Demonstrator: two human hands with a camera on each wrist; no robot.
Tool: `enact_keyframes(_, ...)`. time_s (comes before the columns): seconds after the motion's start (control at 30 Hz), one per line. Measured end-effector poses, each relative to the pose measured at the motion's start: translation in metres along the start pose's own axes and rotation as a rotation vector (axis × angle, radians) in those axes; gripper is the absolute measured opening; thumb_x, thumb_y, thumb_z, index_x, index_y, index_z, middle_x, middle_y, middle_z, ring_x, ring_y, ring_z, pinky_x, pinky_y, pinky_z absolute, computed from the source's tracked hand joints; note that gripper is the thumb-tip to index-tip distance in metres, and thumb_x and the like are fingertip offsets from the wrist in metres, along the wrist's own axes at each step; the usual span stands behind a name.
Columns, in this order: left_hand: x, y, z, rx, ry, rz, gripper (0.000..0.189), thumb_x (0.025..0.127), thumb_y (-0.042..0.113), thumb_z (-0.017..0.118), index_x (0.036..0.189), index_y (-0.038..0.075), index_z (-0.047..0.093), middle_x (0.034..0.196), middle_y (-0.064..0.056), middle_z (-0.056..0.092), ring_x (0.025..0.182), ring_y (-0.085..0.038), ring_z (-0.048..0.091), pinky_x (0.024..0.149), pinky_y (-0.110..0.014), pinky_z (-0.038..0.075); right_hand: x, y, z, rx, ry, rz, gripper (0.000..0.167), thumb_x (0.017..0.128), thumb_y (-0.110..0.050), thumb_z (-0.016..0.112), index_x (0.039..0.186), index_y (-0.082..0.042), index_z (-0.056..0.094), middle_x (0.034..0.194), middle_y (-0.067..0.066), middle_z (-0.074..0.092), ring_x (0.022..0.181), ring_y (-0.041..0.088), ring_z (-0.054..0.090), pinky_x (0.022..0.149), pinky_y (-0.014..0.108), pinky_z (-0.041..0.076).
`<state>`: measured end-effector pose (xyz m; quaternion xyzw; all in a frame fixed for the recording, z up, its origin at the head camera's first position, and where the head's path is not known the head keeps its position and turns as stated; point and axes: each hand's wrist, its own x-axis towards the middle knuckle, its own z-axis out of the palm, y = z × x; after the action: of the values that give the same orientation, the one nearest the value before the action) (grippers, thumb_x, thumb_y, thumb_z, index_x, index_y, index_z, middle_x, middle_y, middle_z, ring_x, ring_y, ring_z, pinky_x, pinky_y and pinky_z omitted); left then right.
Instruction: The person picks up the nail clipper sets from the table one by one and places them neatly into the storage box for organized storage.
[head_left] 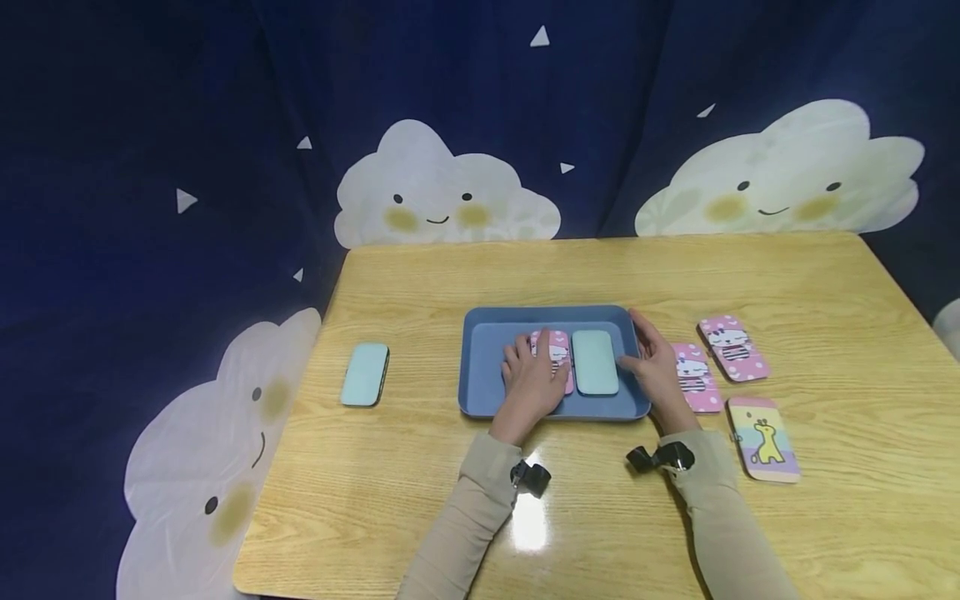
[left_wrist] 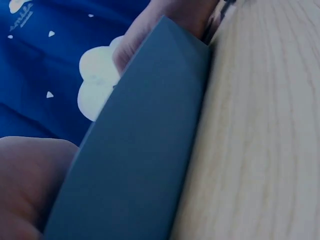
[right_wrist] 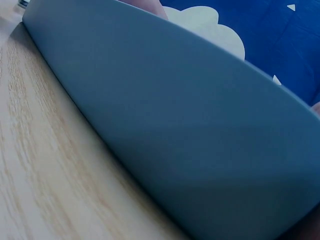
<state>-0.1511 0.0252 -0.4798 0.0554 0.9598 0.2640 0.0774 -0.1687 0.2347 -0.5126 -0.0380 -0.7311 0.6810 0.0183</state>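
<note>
A blue tray (head_left: 480, 315) holds a pink tin (head_left: 558, 383) with a white cartoon animal and, to its right, a plain mint tin (head_left: 595, 362). My left hand (head_left: 528, 382) rests over the pink tin with its fingers spread. The index finger lies along the tin's face and the thumb is by its right side; the palm hides the lower left part. My right hand (head_left: 654, 367) grips the tray's right wall, thumb inside and fingers outside. Both wrist views are largely filled by the tray's outer wall (left_wrist: 135, 135) (right_wrist: 165, 100).
Another mint tin (head_left: 365, 374) lies on the wooden table (head_left: 420, 500), left of the tray. Right of the tray are two more pink tins (head_left: 697, 383) (head_left: 735, 348), the nearer partly behind my right hand, and a striped giraffe tin (head_left: 765, 442). A dark cloud-patterned curtain (head_left: 465, 75) hangs behind.
</note>
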Motion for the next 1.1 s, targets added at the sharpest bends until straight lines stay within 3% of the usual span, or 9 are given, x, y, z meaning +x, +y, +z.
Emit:
enact_keyframes(0.43,-0.006,-0.006,-0.007,-0.039,0.053,-0.006,0.062,0.1,0.039,0.052,0.154,0.017,0.032,0.153,-0.019,0.023,0.13,-0.039,0.025,0.1,-0.047,0.03,-0.001,0.001,0.002,-0.015,0.006,0.003,0.086,0.079,0.021,0.053,0.156,-0.007,0.028,0.162,0.014,0.023,0.149,0.025,0.019,0.116,0.021,0.017)
enact_keyframes(0.7,-0.009,-0.007,-0.014,-0.001,0.109,-0.02,0.066,0.097,0.044,0.056,0.152,0.014,0.038,0.151,-0.021,0.029,0.128,-0.039,0.029,0.1,-0.046,0.032,-0.001,0.0,0.002,-0.015,-0.003,-0.01,0.086,0.078,0.02,0.054,0.156,-0.007,0.028,0.162,0.014,0.023,0.149,0.025,0.019,0.116,0.021,0.018)
enact_keyframes(1.1,-0.018,-0.013,-0.024,0.01,0.191,0.03,0.064,0.092,0.046,0.062,0.144,0.01,0.048,0.147,-0.023,0.034,0.129,-0.04,0.029,0.103,-0.049,0.031,-0.001,-0.001,0.001,-0.017,-0.004,-0.012,0.086,0.078,0.02,0.054,0.156,-0.006,0.028,0.162,0.015,0.023,0.149,0.026,0.02,0.115,0.021,0.019)
